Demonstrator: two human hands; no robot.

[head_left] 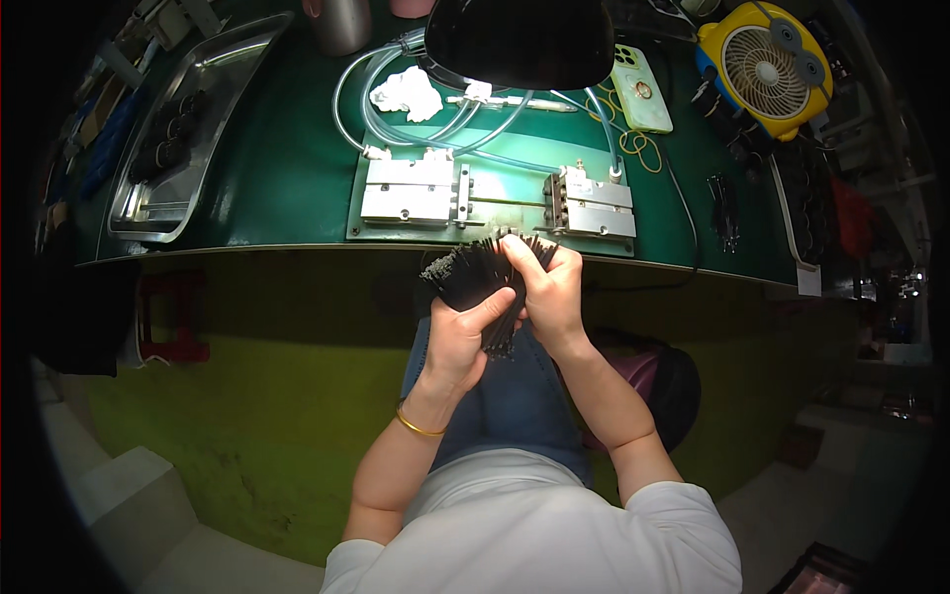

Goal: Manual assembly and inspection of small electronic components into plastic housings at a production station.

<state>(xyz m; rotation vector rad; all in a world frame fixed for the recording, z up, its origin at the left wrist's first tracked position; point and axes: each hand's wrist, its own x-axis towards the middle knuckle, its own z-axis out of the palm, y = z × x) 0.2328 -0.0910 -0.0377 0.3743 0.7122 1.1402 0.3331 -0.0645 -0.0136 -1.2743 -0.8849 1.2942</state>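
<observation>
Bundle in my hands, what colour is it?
The bundle is black, its left tips greyish; best in the head view.

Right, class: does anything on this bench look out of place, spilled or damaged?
Mildly: a crumpled white wad lies among the looped tubing, looking like a stray discard. Nothing looks clearly spilled or damaged.
</observation>
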